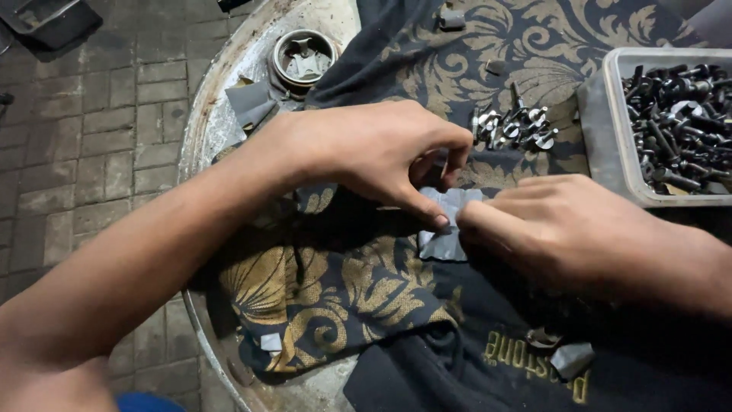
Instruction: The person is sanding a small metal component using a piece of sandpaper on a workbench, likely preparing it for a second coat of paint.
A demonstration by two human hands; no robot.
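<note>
On the patterned cloth (pixel 320 290), both hands pinch a grey strip (pixel 444 229), lengthwise toward the viewer.

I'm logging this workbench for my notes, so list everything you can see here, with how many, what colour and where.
patterned cloth: one, dark with gold floral print, spread over the round surface
round metal surface: one, pale grey, under the cloth, rim showing at left
grey foil piece: one, silver-grey, centre, between both hands
plastic tub: one, clear, right edge, full of dark bolts
loose bolts with washers: small cluster, silver and dark, on the cloth beside the tub
small round tin: one, metal, top centre-left
grey scraps: several, scattered on cloth and rim
brick paving: grey, left side
left hand: pinch grip on the foil piece
right hand: fingertips on the foil piece
</note>
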